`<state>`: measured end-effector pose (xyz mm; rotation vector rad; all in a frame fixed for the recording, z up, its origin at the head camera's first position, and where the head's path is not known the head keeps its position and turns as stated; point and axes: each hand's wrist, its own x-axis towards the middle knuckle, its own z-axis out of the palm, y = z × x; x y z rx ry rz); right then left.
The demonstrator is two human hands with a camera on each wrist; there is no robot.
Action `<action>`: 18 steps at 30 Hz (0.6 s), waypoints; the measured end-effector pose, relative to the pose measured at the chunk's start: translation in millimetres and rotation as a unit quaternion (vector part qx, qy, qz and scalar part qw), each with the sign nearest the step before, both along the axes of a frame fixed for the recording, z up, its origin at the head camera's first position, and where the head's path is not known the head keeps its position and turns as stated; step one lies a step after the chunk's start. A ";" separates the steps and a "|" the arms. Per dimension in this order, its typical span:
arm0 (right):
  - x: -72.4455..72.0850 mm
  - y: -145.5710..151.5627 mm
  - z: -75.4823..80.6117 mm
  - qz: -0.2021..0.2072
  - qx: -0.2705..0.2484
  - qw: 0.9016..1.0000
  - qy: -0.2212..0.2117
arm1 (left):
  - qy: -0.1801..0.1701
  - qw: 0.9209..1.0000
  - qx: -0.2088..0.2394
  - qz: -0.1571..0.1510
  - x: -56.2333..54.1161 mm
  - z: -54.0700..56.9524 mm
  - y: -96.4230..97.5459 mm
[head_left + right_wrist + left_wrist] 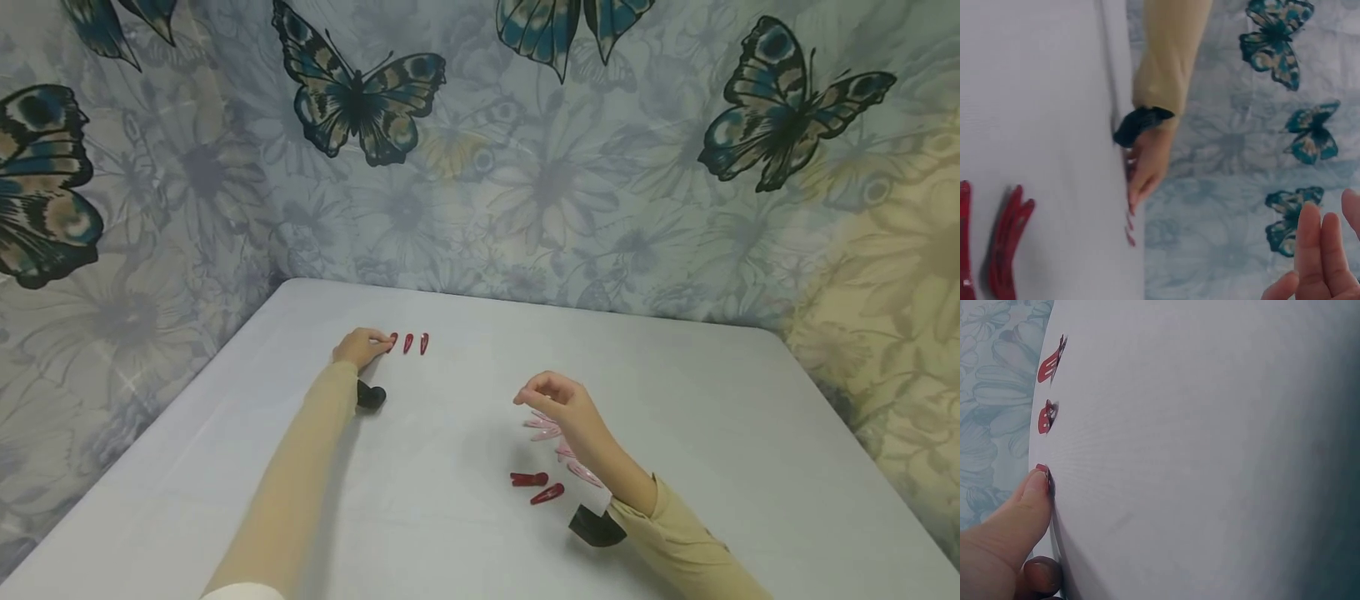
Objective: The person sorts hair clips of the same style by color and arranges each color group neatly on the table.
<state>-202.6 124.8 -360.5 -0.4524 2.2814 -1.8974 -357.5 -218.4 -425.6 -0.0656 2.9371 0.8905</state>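
Observation:
At the far left of the table my left hand (362, 347) pinches a red snap hair clip (393, 341) between thumb and fingertip, low at the tabletop. In the left wrist view the thumb (1034, 494) covers most of that clip. Two more red hair clips, a middle one (408, 343) and an outer one (424, 343), lie beside it in a row. My right hand (566, 408) hovers over several pink hair clips (543, 427), partly hiding them. Its fingers are loosely bent and hold nothing.
Two red hair clips, one with its arms spread (529, 479) and one slimmer clip (547, 493), lie nearer, below the right hand. Black wrist devices sit at both cuffs. The white table (450, 533) meets a butterfly-patterned cloth (525, 208) at its back edge.

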 end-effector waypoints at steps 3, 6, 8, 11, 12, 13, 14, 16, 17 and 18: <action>6.4 4.4 -2.1 0.027 0.034 0.999 -0.013 | 0.005 1.000 0.003 0.001 1.3 0.7 0.6; 11.6 8.2 -4.5 0.051 0.080 0.995 -0.012 | 0.005 1.000 0.001 0.003 2.6 0.7 1.8; 14.2 11.5 -6.9 0.058 0.108 0.992 0.003 | 0.006 1.000 -0.002 0.004 3.1 1.3 3.0; 17.2 17.2 -14.2 0.062 0.142 0.987 0.031 | 0.009 1.000 -0.002 0.005 4.4 1.8 5.2; 17.7 19.0 -17.4 0.065 0.153 0.985 0.043 | 0.009 1.000 0.000 0.006 4.8 1.8 5.8; 18.0 20.5 -20.6 0.066 0.165 0.983 0.053 | 0.008 1.000 0.001 0.006 5.1 2.0 6.2; 18.1 22.0 -23.7 0.066 0.178 0.980 0.061 | 0.006 1.000 0.001 0.007 5.4 2.5 6.7; 18.1 24.4 -29.1 0.067 0.205 0.973 0.085 | 0.003 1.000 0.000 0.008 5.3 3.0 6.8; 18.1 25.4 -31.2 0.065 0.218 0.969 0.097 | 0.001 1.000 0.001 0.008 4.8 2.9 6.6; 18.5 26.3 -32.5 0.063 0.230 0.965 0.110 | -0.001 1.000 0.001 0.008 4.1 2.8 6.2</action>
